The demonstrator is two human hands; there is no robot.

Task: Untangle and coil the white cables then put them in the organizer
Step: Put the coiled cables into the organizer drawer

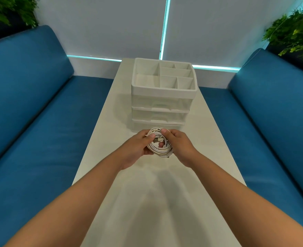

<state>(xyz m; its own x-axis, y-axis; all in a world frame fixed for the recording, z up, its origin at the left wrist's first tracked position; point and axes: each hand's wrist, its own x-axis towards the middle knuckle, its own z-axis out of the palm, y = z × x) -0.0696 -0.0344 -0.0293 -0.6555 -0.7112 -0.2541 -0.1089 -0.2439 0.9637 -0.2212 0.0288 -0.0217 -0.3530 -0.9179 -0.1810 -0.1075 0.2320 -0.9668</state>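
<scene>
Between blue sofas, white table; organizer

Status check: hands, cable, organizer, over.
Both hands, left hand and right hand, grip the white cable coil above the table. Organizer just beyond, top compartments open. Nothing in the way.

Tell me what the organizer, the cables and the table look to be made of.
Organizer: plastic, probably; matte white moulded rim and dividers, translucent drawer fronts.
Cables: white rubbery or plastic sheath, bending in smooth loops; a metallic-looking plug shows.
Table: smooth off-white top with faint sheen, maybe laminate; unclear.
</scene>
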